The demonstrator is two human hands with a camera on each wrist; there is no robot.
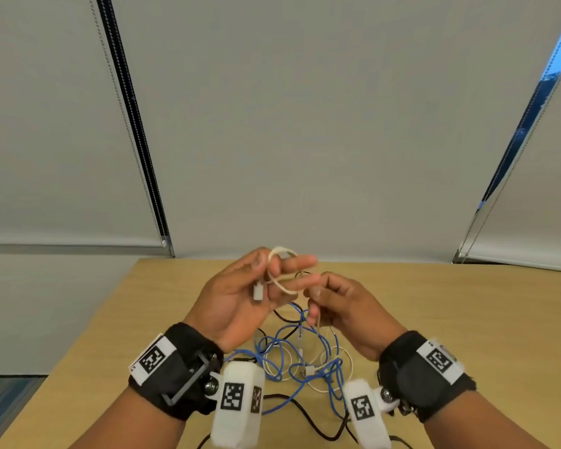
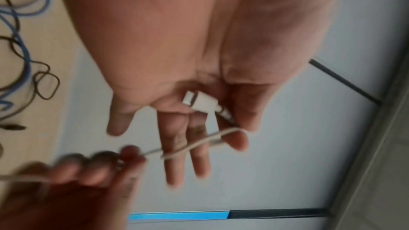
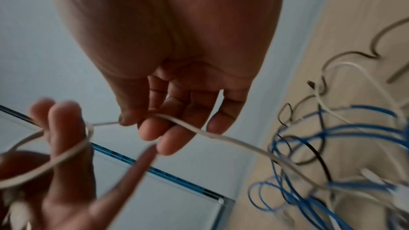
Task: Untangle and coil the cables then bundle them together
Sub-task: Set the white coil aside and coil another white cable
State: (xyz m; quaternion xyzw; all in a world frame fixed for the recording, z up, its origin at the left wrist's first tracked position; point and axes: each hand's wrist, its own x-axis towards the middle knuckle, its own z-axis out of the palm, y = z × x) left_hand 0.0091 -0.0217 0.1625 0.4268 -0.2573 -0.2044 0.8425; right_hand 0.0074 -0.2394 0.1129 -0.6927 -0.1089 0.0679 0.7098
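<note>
Above the near middle of the desk [image 1: 434, 306] we hold the white cable [image 1: 282, 254] raised between both hands. Our left hand [image 1: 240, 293] has its long fingers [image 2: 175, 146] held out nearly straight, one turn of the cable looped round them, and the thumb pins the white plug [image 2: 199, 101] against their base. Our right hand [image 1: 344, 306] sits just beside it, toward our right, fingers [image 3: 155, 128] curled and pinching the cable where it leaves the loop. From that pinch the cable runs down and toward us into the tangle of blue cable [image 1: 305, 358] and black cable [image 1: 308, 416] on the desk. So the free length lies below the right hand, and the next wrap, we judge, must carry it up across the left fingers, at right angles to them.
</note>
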